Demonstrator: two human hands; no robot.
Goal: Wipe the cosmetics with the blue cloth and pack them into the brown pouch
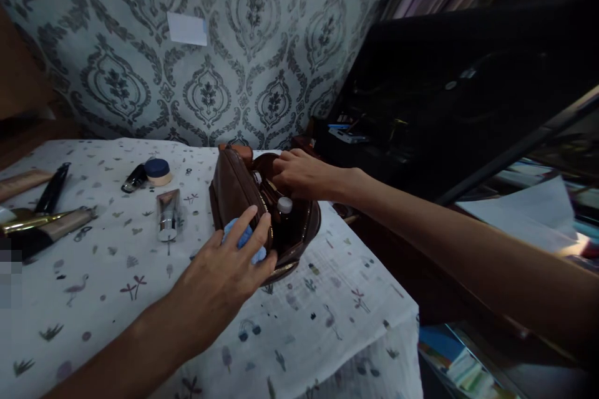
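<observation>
A brown zippered toiletry bag stands unzipped near the table's right edge. My left hand is against the bag's front, fingers bent over a crumpled blue cloth that is partly hidden beneath them; the fingertips touch the zip edge. Over the far side of the opening, my right hand reaches in with curled fingers, and their tips are hidden. Inside the bag a bottle with a whitish cap shows beside other small items too dark to name.
A cosmetic tube, a jar with a dark blue lid and a small black item lie left of the bag. Several more tubes lie at the far left. A patterned white cloth covers the table; a large black panel leans at the right.
</observation>
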